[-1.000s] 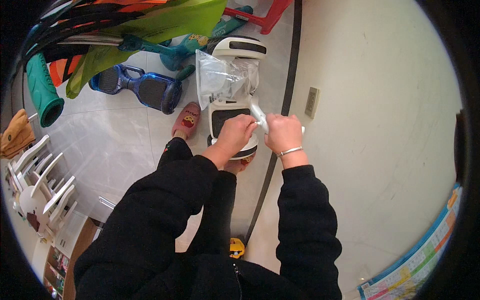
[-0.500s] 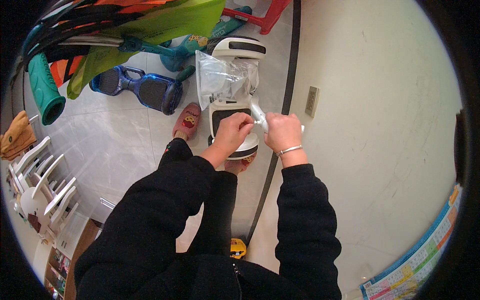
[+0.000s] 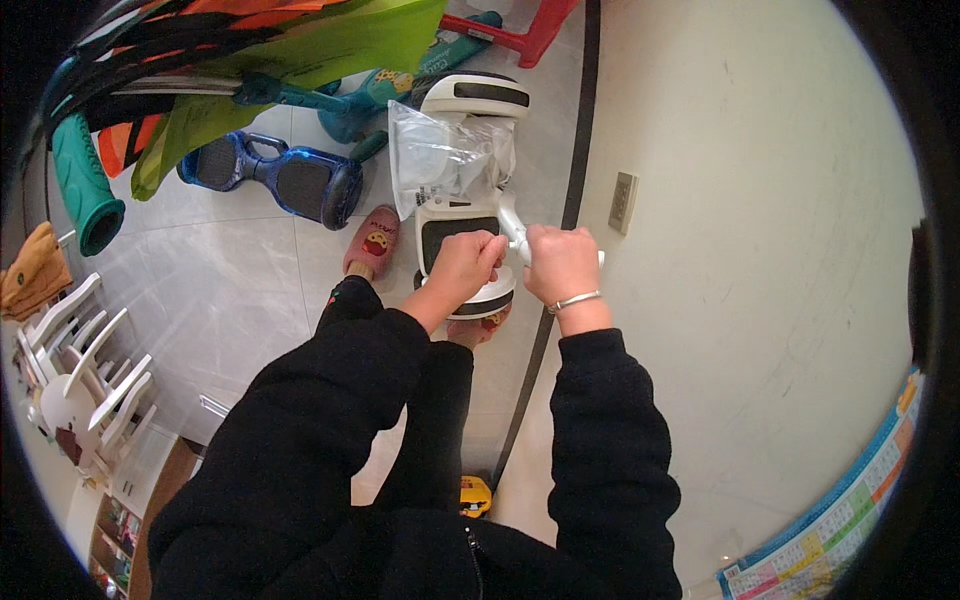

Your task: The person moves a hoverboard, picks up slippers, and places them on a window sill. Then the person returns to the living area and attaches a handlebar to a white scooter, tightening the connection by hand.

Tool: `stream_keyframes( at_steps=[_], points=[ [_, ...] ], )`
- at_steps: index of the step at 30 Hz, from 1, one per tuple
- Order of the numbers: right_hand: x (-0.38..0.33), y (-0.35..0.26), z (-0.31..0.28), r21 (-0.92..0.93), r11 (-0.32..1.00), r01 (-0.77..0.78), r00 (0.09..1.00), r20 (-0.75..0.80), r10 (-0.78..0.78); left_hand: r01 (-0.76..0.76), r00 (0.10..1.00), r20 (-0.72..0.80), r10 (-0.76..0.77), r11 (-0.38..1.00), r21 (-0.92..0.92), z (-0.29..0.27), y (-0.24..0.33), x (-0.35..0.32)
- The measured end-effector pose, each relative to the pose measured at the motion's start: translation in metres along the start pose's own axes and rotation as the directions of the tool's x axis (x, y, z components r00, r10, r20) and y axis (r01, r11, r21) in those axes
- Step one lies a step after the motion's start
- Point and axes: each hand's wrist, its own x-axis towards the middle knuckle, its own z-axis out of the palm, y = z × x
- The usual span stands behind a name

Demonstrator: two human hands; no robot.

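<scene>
My right hand (image 3: 563, 265) wraps round the white steering bar (image 3: 511, 212) of a white self-balancing scooter (image 3: 462, 208). Closed fingers of my left hand (image 3: 466, 264) meet a small white knob (image 3: 513, 243) that sticks out from the bar's left side. How much of the knob is inside the fingers is hidden. A clear plastic bag (image 3: 448, 155) lies over the scooter's middle, between its two black-and-white wheels. Both hands are above the nearer footpad (image 3: 445, 232).
A blue two-wheeled hoverboard (image 3: 270, 175) lies on the floor to the left. Beyond it are a teal kick scooter (image 3: 345, 115) and a green handlebar grip (image 3: 88, 190). A pale wall with a socket (image 3: 623, 203) rises on the right. Pink slippers (image 3: 373, 243) are on my feet.
The left fingers have curled from a pinch into a tighter fist at the knob. The right hand keeps its hold on the bar. The view has shifted slightly.
</scene>
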Motion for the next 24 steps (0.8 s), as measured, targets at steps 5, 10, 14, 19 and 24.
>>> stream_keyframes(
  at_steps=[5,10,14,19,24],
  points=[
    [0.0,0.001,0.001,0.021,1.0,-0.002,1.0,-0.015,0.002,-0.047,0.994,-0.104,0.021,0.966,-0.256,0.008,0.001,-0.004],
    [-0.001,0.002,0.001,0.019,1.0,0.001,1.0,-0.013,-0.001,-0.134,0.989,-0.089,0.119,0.973,-0.186,0.007,-0.004,-0.001],
    [0.0,0.002,0.0,0.02,1.0,0.001,1.0,0.004,-0.001,-0.121,0.991,-0.066,0.113,0.986,-0.119,0.005,-0.002,0.0],
    [-0.001,0.0,-0.006,-0.008,0.999,0.046,0.999,-0.024,-0.046,-0.08,0.995,-0.07,0.075,0.994,-0.07,0.008,0.001,-0.001],
    [-0.005,-0.001,-0.016,-0.118,0.99,0.083,0.992,-0.089,-0.094,-0.086,0.992,-0.106,0.073,0.989,-0.123,0.012,0.0,-0.001]
  ],
)
